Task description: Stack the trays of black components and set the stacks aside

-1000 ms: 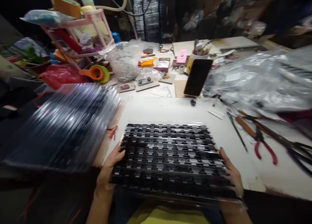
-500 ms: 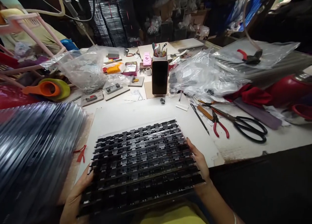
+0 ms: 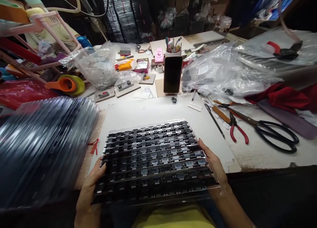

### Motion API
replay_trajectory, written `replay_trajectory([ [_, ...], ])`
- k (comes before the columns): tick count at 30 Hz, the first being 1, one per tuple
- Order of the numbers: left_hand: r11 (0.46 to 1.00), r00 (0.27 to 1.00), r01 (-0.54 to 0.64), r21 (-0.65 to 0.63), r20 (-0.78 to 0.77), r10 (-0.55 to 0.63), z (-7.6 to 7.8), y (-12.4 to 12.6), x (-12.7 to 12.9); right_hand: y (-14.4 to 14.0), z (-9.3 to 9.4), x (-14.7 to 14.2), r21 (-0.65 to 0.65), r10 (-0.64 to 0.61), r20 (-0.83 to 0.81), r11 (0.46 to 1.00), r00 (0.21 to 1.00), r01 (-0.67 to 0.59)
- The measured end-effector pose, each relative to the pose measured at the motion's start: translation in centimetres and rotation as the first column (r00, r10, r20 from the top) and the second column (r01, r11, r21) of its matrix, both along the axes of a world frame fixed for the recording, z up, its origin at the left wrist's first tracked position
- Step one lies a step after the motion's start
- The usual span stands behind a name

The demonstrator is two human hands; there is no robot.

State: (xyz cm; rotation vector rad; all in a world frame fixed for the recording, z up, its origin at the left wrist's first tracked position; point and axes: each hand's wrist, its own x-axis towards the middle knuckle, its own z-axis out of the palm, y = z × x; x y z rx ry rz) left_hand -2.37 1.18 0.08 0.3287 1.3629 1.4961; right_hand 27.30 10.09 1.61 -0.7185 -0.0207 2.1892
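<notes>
A clear plastic tray point(image 3: 153, 158) filled with rows of small black electronic parts lies partly over the near edge of a white table point(image 3: 260, 155). My left hand point(image 3: 90, 191) grips its left edge and my right hand point(image 3: 214, 165) grips its right edge. To the left, close beside my left hand, a thick stack of similar dark trays point(image 3: 42, 148) lies tilted and blurred.
A dark phone point(image 3: 172, 74) stands upright behind the tray. Red-handled pliers point(image 3: 234, 127), black scissors point(image 3: 272, 132) and a thin tool point(image 3: 214, 120) lie to the right. Crumpled plastic bags point(image 3: 225, 74), an orange tape dispenser point(image 3: 63, 84), a pen cup point(image 3: 172, 51) and a pink rack point(image 3: 42, 29) crowd the back.
The view swung right, then partly back left. Both hands have kept their hold on the tray's edges; the tray sits about where it was on the table's near edge.
</notes>
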Motion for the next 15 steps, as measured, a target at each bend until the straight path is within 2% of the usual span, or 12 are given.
replay_trajectory([
  [8,1.0,0.987,0.005,0.025,0.163,-0.01,0.6,0.0,0.4,0.2,0.0,-0.1,-0.044,-0.074,0.13,0.996,0.989,0.08],
  [10,1.0,0.985,0.009,0.016,0.17,-0.012,0.7,0.1,0.2,0.2,-0.3,0.0,-0.047,-0.085,0.214,0.994,0.973,0.097],
  [12,1.0,0.986,0.017,0.003,0.165,-0.017,0.9,0.3,0.3,0.2,-0.9,0.3,-0.019,-0.15,0.349,0.986,0.925,0.167],
  [15,1.0,0.987,0.026,0.015,0.159,-0.028,1.4,0.6,0.5,0.1,-1.9,1.2,0.04,-0.222,0.539,0.97,0.812,0.239],
])
